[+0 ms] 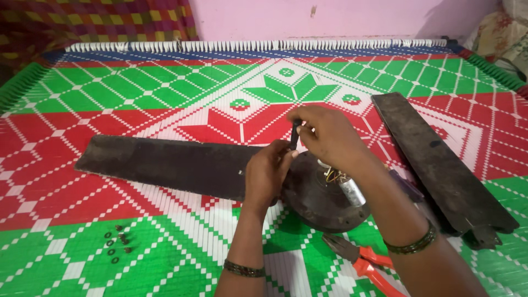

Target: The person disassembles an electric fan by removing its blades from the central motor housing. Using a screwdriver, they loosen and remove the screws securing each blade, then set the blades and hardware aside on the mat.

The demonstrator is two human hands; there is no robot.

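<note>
A: Screwdriver (295, 135), dark and thin, stands almost upright over the round fan motor (322, 192). Do you see who holds it?

B: Yes. The right hand (324, 135) closes its fingers around the upper end of the handle. The left hand (267, 173) is lower, and its fingers are curled near the lower part of the tool, at the edge of the motor. I cannot tell if they pinch the shaft itself or only rest on the motor.

A: So the long axis goes from top to bottom, a little tilted?

B: Yes, with the tip pointing down to the place where the long dark blade (165, 165) meets the motor. The tip itself is hidden behind the left hand.

A: Which hand is nearer to that joint?

B: The left one; the right hand is above it.

A: And the other things?

B: A second blade (440, 159) lies at the right on the woven mat (137, 88). Orange-handled pliers (363, 261) lie below the motor, near the right forearm. Small screws and washers (117, 243) are in a group at the left, well apart from both hands.
</note>
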